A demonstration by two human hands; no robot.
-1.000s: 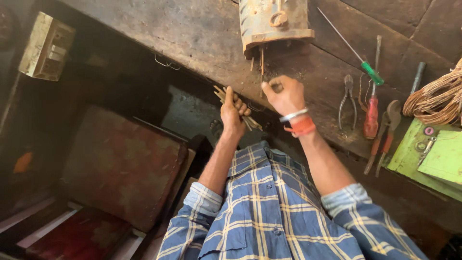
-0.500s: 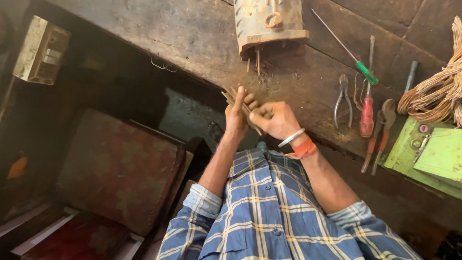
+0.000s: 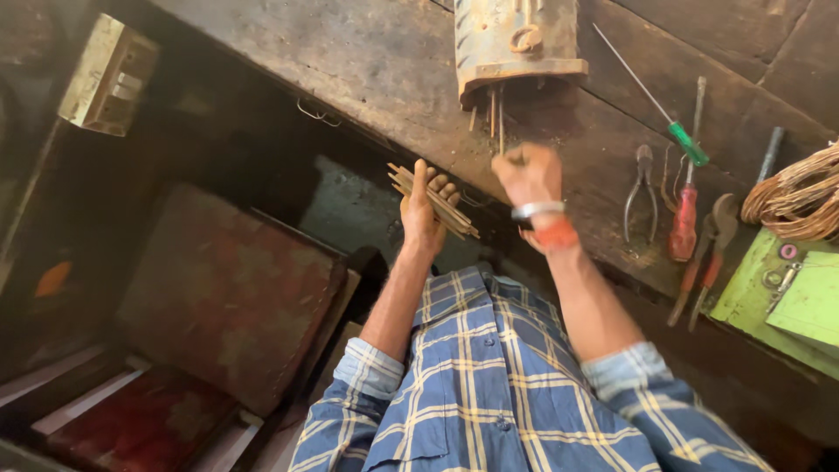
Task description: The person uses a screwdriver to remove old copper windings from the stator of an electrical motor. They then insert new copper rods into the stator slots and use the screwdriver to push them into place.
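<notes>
left hand [image 3: 426, 210]: clenched round sticks [image 3: 434, 201], just off bench [image 3: 376, 70] near edge | right hand [image 3: 528, 173]: fist pinching one stick [image 3: 501, 122] under motor housing [image 3: 517, 39], mid-bench | pliers [image 3: 640, 179], screwdrivers [image 3: 684, 210] right, wire coil [image 3: 800, 192] far right edge

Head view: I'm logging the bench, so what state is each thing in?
Left hand: closed around a bundle of thin sticks.
Bundle of sticks: held, slanted, off the bench.
Right hand: fisted, gripping a stick under the metal housing.
Metal housing: lying on the workbench, sticks protruding from its end.
Pliers: lying on the bench, handles apart.
Screwdrivers: lying flat, unused.
Wire coil: wound, resting at the right.
</notes>
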